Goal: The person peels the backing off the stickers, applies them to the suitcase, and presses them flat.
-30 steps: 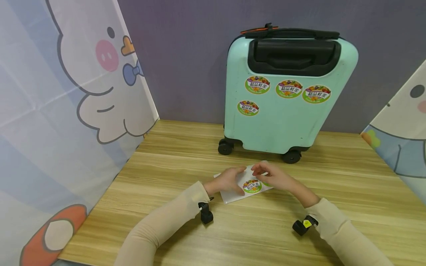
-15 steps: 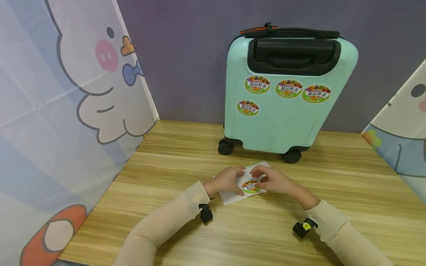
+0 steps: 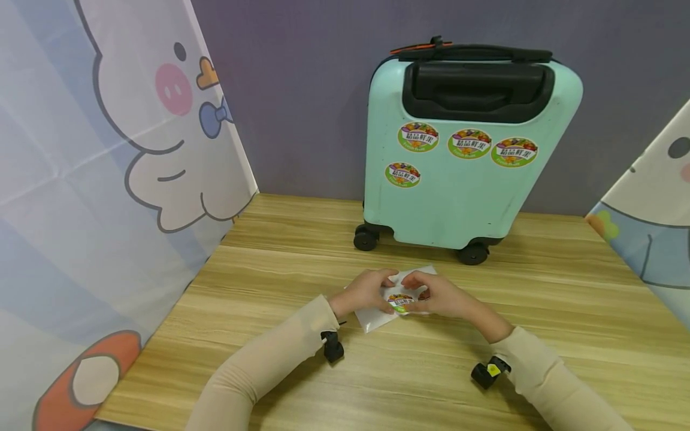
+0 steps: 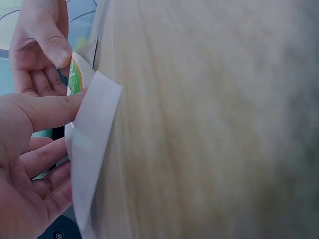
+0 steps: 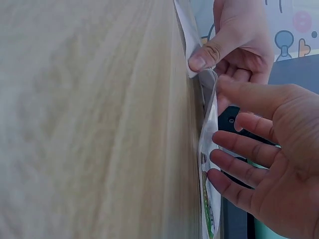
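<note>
My left hand (image 3: 369, 292) holds a white sticker sheet (image 3: 372, 319) near its left side, thumb on the face and fingers behind. An oval fruit sticker (image 3: 400, 301) with a green border lies between the two hands. From the other side my right hand (image 3: 444, 295) grips the sheet, its thumb at the sticker's edge and the other fingers loosely bent. In the right wrist view the sheet (image 5: 211, 112) is bowed and folded beside the thumb. The left wrist view shows a sticker edge (image 4: 76, 78) curving up beneath the right thumb. The right hand covers the sheet's right part.
Behind the hands a mint-green suitcase (image 3: 458, 203) stands upright on black wheels, with several oval fruit stickers on its front. Under everything is a wood-grain table (image 3: 302, 239). A printed cartoon cloth (image 3: 124, 179) hangs at the left, another at the right, and a grey wall (image 3: 302, 90) closes the back.
My right hand has moved slightly left and its thumb has come onto the sticker. The sheet has shifted and bent a little. My left hand has stayed nearly in place.
</note>
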Demonstrator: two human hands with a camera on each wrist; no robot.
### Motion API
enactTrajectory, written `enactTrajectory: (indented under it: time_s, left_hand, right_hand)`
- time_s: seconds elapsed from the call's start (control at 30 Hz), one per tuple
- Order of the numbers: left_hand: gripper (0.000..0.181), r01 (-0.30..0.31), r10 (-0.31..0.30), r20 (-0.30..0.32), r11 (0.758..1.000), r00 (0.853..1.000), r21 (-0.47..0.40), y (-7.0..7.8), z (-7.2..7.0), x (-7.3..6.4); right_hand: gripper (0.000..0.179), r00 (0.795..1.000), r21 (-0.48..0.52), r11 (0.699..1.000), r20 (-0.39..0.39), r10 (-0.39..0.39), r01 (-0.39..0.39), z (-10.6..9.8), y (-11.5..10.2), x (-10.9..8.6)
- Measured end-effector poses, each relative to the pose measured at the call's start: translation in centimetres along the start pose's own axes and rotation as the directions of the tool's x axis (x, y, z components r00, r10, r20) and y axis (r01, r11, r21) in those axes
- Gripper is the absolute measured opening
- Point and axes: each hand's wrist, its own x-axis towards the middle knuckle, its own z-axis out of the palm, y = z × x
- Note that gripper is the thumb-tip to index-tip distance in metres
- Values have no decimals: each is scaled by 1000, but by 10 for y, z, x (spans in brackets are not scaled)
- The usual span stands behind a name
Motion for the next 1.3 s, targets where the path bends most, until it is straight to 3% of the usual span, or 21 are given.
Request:
enactTrajectory:
  time_s: [0.23,0.37,0.63,0.87,1.1,1.3]
  left_hand:
    - [78,-35,36,-62,999,997,16,0,-2,1]
    - [76,-40,39,-96,999,995,-16,0,-3,0]
    - [70,-35,20,-150,995,989,-98,1,-5,-3]
    - [62,-56,40,-169,995,985,-88,1,-5,-4]
    - [64,-74,62,-187,996,980,-55,0,-4,-4]
    - [62,-115,109,-225,993,968,-13,3,-3,-6]
  right_hand:
    - [39,999,-13,1000,-30,-17,17,1,-4,2]
    - [36,998,-13,1000,-55,-30,29,3,-4,4]
    - [18,993,-48,998,-111,27,-33,4,-11,7]
    - [18,992,-48,998,-126,24,-30,2,-12,6]
    - [20,987,-16,997,-148,70,-73,2,-12,8]
    - [17,987,16,997,-144,75,-74,0,-14,9]
